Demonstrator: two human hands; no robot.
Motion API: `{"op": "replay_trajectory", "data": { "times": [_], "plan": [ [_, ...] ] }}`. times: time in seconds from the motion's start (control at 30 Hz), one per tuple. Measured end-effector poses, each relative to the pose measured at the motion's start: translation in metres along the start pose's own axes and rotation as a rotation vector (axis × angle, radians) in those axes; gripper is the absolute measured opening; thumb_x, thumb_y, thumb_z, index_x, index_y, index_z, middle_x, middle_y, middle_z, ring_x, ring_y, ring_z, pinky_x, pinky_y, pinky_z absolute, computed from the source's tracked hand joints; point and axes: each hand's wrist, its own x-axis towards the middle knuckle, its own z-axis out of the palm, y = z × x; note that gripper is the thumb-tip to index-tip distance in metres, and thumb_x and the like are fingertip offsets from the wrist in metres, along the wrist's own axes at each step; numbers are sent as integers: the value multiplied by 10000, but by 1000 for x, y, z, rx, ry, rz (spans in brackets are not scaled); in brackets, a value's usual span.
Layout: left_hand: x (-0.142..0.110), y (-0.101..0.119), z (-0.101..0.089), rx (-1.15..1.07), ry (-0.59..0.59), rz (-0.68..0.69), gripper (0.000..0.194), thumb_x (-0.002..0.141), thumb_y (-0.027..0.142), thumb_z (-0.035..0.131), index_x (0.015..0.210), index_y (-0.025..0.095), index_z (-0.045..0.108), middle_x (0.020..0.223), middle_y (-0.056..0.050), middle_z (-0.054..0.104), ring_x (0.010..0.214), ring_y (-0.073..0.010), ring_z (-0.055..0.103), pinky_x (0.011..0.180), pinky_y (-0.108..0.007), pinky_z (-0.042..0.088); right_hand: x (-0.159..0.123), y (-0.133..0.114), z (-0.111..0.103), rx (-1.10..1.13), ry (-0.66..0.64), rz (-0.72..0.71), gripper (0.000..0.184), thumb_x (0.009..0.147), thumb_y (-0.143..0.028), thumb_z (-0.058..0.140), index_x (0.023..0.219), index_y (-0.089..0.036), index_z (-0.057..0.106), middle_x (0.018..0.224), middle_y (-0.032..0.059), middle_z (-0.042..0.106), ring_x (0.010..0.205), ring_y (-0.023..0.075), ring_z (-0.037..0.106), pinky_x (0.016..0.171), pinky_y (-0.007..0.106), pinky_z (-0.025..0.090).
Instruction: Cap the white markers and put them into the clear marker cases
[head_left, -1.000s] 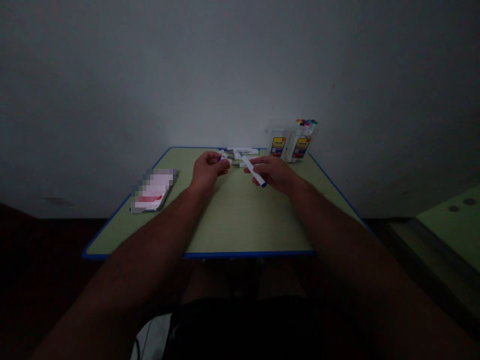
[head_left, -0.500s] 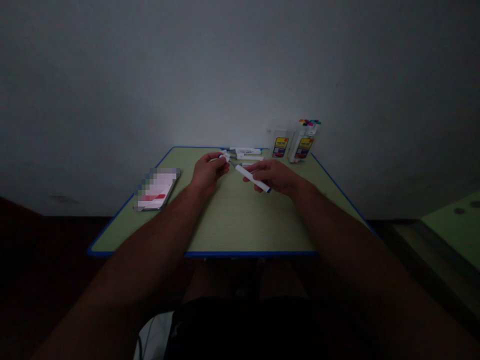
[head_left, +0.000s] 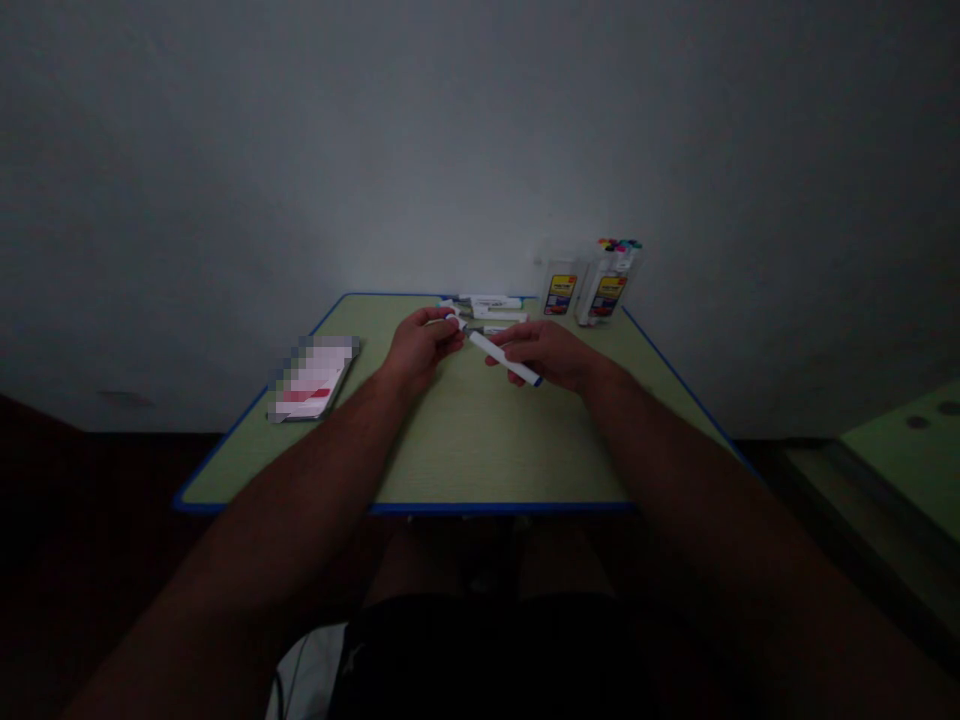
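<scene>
My right hand [head_left: 553, 352] is closed around the white barrel of a marker [head_left: 499, 353], which slants down to the right and has a blue end. Its grey tip points toward my left hand [head_left: 416, 348]. Between the fingers of that hand is a small white marker cap [head_left: 456, 322] with a bluish end, just apart from the tip. Just beyond my hands several more white markers [head_left: 501, 315] lie on the table, partly hidden by the fingers.
On the green table [head_left: 495, 450] with a blue edge, a clear plastic case [head_left: 560, 292] stands at the back right. Beside it a second case [head_left: 606, 292] holds several colour-ended markers. A flat, partly blurred-out object [head_left: 319, 380] lies at the left. Behind rises a grey wall [head_left: 450, 150].
My left hand has shifted slightly to the right with the cap, which is now turned a little differently. My right hand and the marker have hardly moved.
</scene>
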Motion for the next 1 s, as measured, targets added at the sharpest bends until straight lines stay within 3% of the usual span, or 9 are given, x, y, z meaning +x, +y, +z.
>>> {"op": "replay_trajectory", "data": {
  "times": [1.0],
  "plan": [
    [-2,-5,0,-12,-115,32,220,688,38,735,844,156,635,762,-19,700,672,-123,649,665,-261,561,0,2,-3,59,-49,-25,345,684,-142,750,1028,-115,734,884,86,778,500,126,660,473,240,561]
  ]
}}
